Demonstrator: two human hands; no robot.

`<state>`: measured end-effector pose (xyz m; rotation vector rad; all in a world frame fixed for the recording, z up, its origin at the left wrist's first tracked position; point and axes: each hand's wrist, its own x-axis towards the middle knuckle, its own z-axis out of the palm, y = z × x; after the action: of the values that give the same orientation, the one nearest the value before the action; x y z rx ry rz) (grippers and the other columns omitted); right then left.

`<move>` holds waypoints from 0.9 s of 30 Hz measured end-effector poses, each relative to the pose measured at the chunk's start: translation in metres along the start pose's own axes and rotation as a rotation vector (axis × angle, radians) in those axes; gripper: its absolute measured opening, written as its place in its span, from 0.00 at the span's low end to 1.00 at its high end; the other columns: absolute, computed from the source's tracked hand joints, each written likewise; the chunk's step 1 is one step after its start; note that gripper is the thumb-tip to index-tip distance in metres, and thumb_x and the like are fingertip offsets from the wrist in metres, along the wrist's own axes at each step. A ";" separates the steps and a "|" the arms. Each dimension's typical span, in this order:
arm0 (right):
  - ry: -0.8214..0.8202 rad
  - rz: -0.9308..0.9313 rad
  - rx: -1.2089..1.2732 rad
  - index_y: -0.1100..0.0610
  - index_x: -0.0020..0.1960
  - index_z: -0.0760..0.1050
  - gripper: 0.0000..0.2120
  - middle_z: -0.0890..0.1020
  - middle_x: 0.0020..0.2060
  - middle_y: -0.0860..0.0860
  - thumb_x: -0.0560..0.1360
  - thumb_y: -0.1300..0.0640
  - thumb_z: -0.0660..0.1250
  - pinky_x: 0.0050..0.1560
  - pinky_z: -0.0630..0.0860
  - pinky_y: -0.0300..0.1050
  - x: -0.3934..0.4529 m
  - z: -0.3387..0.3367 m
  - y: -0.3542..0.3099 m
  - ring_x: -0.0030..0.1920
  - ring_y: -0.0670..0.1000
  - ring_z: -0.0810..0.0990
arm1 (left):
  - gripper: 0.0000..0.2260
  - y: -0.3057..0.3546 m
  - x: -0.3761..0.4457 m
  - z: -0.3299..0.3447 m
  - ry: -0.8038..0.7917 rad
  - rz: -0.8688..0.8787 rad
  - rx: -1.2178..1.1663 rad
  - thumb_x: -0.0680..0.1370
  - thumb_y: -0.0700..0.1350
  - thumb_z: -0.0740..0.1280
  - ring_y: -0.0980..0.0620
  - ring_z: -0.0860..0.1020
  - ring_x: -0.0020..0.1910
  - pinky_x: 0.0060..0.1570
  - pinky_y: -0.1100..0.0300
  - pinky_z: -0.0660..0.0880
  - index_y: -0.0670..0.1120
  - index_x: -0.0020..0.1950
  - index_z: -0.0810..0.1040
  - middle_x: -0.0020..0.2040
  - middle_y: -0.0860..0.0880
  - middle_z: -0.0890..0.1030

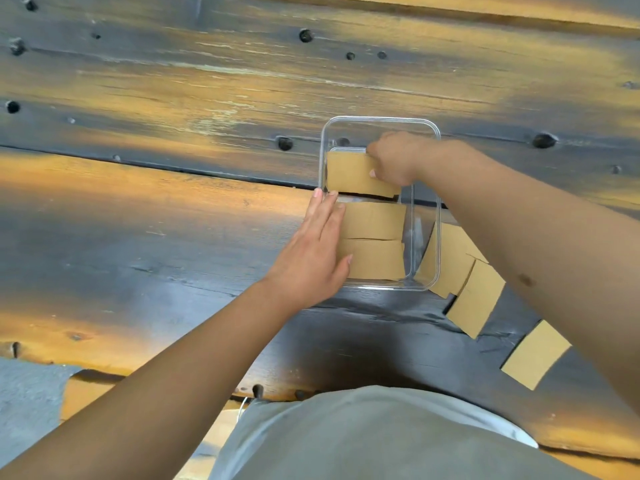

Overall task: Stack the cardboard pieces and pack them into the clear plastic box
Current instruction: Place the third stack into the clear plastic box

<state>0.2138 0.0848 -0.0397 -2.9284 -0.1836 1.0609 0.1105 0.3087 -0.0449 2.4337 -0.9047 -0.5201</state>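
A clear plastic box (pixel 429 133) stands on the wooden table, a little right of centre. Brown cardboard pieces lie inside it: one at the far end (pixel 349 173) and two nearer ones (pixel 375 220), (pixel 375 259). My right hand (pixel 394 159) reaches down into the box and pinches the far cardboard piece by its right edge, thumb on top. With straight fingers, my left hand (pixel 315 252) lies flat against the left wall of the box. More cardboard pieces (pixel 476 297) lie on the table outside the box, to its right, partly under my right forearm.
A single cardboard piece (pixel 535 355) lies apart at the lower right. The table (pixel 173 98) is rough dark and orange wood with knot holes and a gap between planks. My grey-clad torso fills the bottom of the view.
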 end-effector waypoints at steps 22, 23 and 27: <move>-0.037 -0.106 0.208 0.59 0.65 0.69 0.21 0.70 0.59 0.57 0.72 0.63 0.57 0.57 0.72 0.55 -0.004 0.009 -0.016 0.60 0.61 0.70 | 0.32 -0.004 0.000 0.009 0.050 -0.008 -0.030 0.78 0.52 0.58 0.46 0.41 0.78 0.74 0.48 0.53 0.38 0.76 0.52 0.79 0.41 0.50; -0.036 -0.106 0.209 0.59 0.66 0.68 0.22 0.70 0.60 0.57 0.72 0.63 0.58 0.58 0.72 0.55 -0.004 0.009 -0.016 0.61 0.61 0.71 | 0.32 -0.003 0.000 0.009 0.050 -0.009 -0.031 0.78 0.52 0.59 0.46 0.41 0.78 0.74 0.48 0.53 0.38 0.76 0.52 0.79 0.41 0.50; 0.023 -0.094 0.262 0.60 0.72 0.62 0.27 0.68 0.68 0.59 0.73 0.63 0.60 0.65 0.67 0.51 -0.011 0.008 -0.013 0.69 0.60 0.65 | 0.33 -0.004 -0.001 0.006 0.045 -0.016 0.006 0.78 0.54 0.60 0.48 0.41 0.78 0.74 0.48 0.56 0.39 0.77 0.52 0.79 0.42 0.50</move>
<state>0.1994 0.0960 -0.0380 -2.6693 -0.1663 0.9569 0.1088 0.3099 -0.0521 2.4497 -0.8697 -0.4665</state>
